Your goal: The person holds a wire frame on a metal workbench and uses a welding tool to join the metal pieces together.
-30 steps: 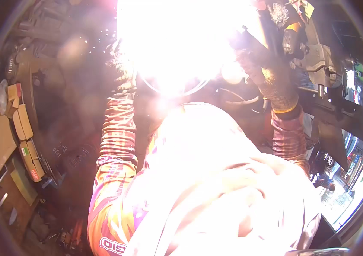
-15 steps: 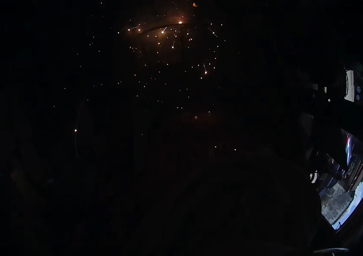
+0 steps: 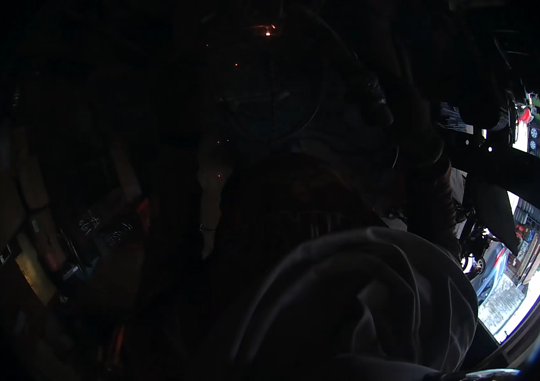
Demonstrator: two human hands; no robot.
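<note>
Orange sparks glow above a dim ring; both hands' grip cannot be told in darkness.

Most of the view is very dark. On the left, a stack of flat cardboard boxes shows dimly, brownish, lying on a slant one above another. Below it sits a flat yellowish package with a small white label at its upper left corner. At the upper right edge, small bright panels in white, red and green stand side by side, perhaps signs or screens. A smaller bluish rectangle glows to their left, too dim to tell
</note>
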